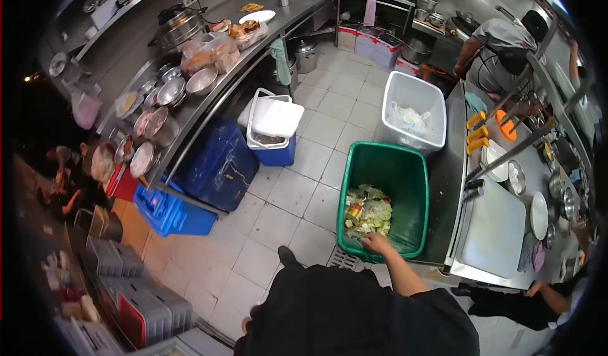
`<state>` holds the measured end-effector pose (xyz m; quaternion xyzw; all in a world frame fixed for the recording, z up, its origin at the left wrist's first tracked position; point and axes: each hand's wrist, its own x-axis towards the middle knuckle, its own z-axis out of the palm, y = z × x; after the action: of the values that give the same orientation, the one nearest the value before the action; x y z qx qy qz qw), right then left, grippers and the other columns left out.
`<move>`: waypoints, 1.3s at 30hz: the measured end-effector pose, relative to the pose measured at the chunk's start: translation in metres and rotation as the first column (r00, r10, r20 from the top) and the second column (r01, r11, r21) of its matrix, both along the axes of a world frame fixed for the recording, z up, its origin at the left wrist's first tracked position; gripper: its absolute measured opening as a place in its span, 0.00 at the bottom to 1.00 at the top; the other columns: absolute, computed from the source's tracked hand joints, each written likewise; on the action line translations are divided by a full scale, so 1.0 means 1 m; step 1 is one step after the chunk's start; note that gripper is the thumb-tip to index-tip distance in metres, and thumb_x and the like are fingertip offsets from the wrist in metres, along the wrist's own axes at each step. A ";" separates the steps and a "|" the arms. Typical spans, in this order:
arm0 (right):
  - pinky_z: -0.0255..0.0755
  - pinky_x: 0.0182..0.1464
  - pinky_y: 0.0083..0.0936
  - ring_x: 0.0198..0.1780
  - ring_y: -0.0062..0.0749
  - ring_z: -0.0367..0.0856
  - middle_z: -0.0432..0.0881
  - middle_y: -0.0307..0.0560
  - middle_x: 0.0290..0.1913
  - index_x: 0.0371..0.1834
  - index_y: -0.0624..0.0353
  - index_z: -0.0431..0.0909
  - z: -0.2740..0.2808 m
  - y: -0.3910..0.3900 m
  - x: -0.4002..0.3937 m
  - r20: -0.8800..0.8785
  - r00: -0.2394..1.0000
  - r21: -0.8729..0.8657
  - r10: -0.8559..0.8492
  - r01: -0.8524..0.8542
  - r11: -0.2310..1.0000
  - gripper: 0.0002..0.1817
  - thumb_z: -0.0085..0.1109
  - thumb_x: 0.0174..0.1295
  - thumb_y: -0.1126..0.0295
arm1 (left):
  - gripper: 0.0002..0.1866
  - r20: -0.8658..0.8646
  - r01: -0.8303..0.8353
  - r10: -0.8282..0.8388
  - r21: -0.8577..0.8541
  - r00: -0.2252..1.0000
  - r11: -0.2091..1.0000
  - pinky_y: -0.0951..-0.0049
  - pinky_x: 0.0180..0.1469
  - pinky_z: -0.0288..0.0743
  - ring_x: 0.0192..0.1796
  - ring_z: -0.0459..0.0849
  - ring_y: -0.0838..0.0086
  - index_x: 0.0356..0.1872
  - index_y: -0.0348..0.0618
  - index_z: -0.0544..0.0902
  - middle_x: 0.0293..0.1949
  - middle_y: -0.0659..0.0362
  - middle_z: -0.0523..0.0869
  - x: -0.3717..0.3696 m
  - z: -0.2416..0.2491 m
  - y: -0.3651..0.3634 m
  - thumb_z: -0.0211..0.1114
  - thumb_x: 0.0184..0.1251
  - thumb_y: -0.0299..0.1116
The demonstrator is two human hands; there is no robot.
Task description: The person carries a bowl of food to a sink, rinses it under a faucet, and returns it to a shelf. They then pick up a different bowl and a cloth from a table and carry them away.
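Observation:
A large green bin stands on the floor in front of me. Leafy vegetable scraps and a small yellow-and-red item lie inside it. My right hand is at the bin's near rim, above the edge of the scraps, with its fingers curled in; what they hold, if anything, is hidden. Only a sliver of my left hand shows beside my dark clothing, low in the view, and its fingers cannot be made out. Directly behind the green bin is a white bin with clear plastic inside.
A steel counter with bowls and bagged food runs along the left. Under and beside it are a blue drum, a blue-and-white cooler and a blue lidded bin. At right, a cutting board lies on a worktop; co-workers stand there.

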<state>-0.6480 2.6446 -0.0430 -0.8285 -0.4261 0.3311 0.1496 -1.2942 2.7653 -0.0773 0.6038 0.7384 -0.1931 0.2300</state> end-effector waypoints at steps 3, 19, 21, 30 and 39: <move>0.76 0.43 0.45 0.38 0.55 0.85 0.86 0.56 0.34 0.39 0.58 0.83 0.023 0.016 -0.034 0.116 0.956 -0.004 -0.268 0.270 0.963 0.22 0.55 0.66 0.47 | 0.15 0.045 0.328 -0.342 0.190 0.939 0.925 0.49 0.47 0.79 0.44 0.86 0.45 0.32 0.36 0.86 0.38 0.42 0.87 0.013 -0.009 0.193 0.62 0.57 0.40; 0.73 0.32 0.20 0.31 0.21 0.81 0.85 0.41 0.34 0.47 0.60 0.80 0.081 0.313 0.126 -0.651 0.505 0.231 -0.566 0.843 0.486 0.10 0.56 0.71 0.65 | 0.16 0.294 0.494 -0.538 0.216 0.790 0.842 0.53 0.48 0.78 0.46 0.87 0.51 0.41 0.45 0.87 0.41 0.47 0.89 0.512 0.138 0.589 0.64 0.60 0.45; 0.74 0.35 0.22 0.32 0.23 0.81 0.86 0.42 0.36 0.47 0.60 0.80 0.087 0.379 0.179 -0.570 0.673 0.277 -0.471 0.697 0.661 0.13 0.56 0.72 0.62 | 0.16 0.398 0.577 -0.619 0.236 0.676 0.782 0.52 0.45 0.77 0.43 0.86 0.50 0.38 0.45 0.86 0.37 0.47 0.88 0.576 0.129 0.593 0.65 0.60 0.47; 0.74 0.33 0.34 0.29 0.36 0.81 0.80 0.48 0.25 0.30 0.60 0.72 0.116 0.555 0.328 -0.237 0.926 0.175 -0.295 0.339 0.924 0.20 0.62 0.64 0.53 | 0.18 0.663 0.645 -0.656 0.331 0.360 0.688 0.61 0.41 0.78 0.36 0.86 0.59 0.52 0.47 0.85 0.33 0.52 0.86 0.808 0.179 0.626 0.64 0.63 0.40; 0.71 0.36 0.46 0.31 0.56 0.80 0.79 0.59 0.26 0.29 0.63 0.71 0.057 0.592 0.450 -0.037 0.822 0.064 -0.569 0.570 0.819 0.15 0.59 0.61 0.61 | 0.20 0.678 0.553 -0.482 0.133 0.554 0.823 0.59 0.54 0.77 0.52 0.84 0.54 0.47 0.42 0.82 0.50 0.50 0.85 0.906 0.034 0.774 0.67 0.66 0.48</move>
<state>-0.1984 3.2367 0.0145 -0.9093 -0.1697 0.2623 0.2748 -0.3887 3.5390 -0.0430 0.8089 0.3783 -0.0497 0.4473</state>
